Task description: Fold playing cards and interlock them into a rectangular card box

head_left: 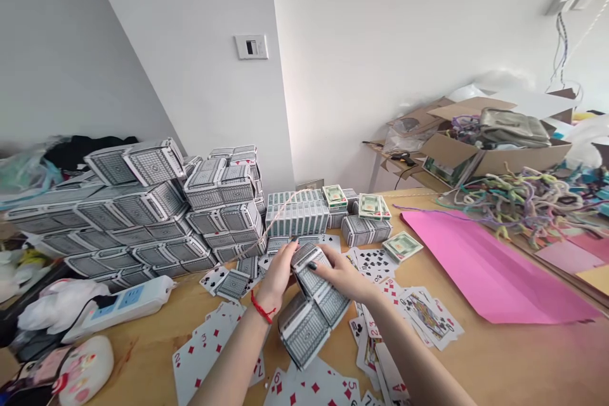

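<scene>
Both my hands grip a long block of grey-patterned card packs [309, 304], held tilted above the wooden table [499, 361]. My left hand [278, 276], with a red string at the wrist, closes on the block's far left side. My right hand [345, 276] wraps over its top right end, fingers curled. Loose playing cards [209, 342] lie face up under and around the block. A thin string [285, 209] arcs up from near my left hand toward the packs behind.
A large pile of grey card blocks [143, 216] stands at the back left. Single packs [297, 216] and green-fronted packs [373, 206] sit behind my hands. A pink sheet [485, 260], tangled yarn [523, 196] and a cardboard box [485, 152] lie right. A white power strip [118, 301] lies left.
</scene>
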Available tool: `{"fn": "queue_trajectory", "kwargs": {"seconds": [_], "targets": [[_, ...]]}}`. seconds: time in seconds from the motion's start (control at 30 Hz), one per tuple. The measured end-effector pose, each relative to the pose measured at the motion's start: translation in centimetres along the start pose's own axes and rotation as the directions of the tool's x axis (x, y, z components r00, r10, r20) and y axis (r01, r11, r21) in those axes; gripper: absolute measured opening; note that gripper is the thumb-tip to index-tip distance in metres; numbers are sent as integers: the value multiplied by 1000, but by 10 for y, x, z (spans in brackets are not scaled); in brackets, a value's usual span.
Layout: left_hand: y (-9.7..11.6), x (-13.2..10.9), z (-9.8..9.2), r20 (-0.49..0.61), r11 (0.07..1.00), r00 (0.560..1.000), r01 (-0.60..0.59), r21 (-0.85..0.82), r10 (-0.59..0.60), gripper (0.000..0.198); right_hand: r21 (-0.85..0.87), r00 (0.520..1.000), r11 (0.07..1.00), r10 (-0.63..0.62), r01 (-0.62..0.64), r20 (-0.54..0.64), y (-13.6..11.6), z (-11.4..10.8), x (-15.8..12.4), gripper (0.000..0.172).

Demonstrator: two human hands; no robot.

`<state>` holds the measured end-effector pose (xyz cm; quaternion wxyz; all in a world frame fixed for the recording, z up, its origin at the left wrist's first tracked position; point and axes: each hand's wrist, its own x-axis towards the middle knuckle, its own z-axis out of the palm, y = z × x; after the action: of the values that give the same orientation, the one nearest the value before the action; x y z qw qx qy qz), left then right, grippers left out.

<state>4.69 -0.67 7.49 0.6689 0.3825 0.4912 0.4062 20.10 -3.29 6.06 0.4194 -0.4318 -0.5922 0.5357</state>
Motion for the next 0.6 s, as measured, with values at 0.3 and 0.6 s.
{"fn": "queue_trajectory", "kwargs": {"seconds": [0.3,0.6], "targets": [[5,-8,-3,344,863,926,-296,410,155,59,28,967,994,111,-107,-228,7,-2,3,59],[9,-12,-4,262,870,953,-255,422,152,47,-17,988,1000,20,-23,-156,8,-2,4,54]]}}
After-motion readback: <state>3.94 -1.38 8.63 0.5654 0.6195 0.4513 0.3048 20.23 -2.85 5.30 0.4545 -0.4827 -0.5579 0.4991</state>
